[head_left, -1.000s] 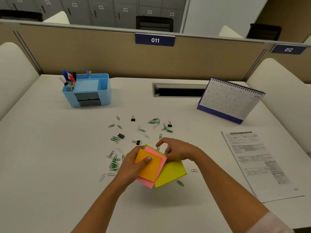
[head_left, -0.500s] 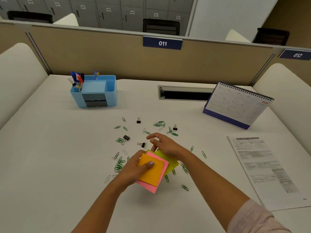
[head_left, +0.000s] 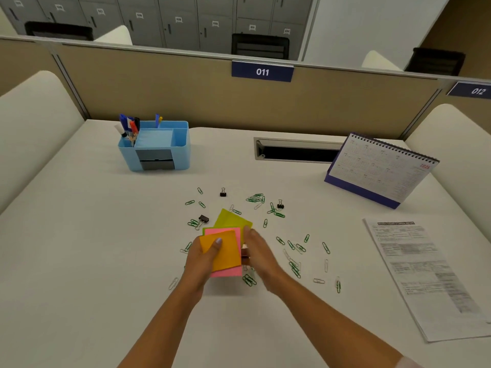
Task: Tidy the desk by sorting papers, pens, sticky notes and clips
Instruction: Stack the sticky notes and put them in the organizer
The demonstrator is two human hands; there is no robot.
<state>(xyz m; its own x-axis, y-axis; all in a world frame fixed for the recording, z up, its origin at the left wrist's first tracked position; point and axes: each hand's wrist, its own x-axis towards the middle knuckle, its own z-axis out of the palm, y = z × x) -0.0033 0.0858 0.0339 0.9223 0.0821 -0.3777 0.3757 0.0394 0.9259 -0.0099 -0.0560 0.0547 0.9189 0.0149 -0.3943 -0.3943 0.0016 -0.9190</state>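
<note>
Gripping the sticky notes (head_left: pixel 225 252) with my left hand (head_left: pixel 198 264) and right hand (head_left: pixel 261 257), I judge pens (head_left: pixel 130 127) stowed, papers (head_left: pixel 425 274) stacked, paper clips (head_left: pixel 293 268) left loose on the worktop (head_left: pixel 79 261).

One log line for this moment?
left hand: holds orange, pink, yellow-green square sticky notes | right hand: grips stack's right edge | green paper clips: loose on white desk
</note>
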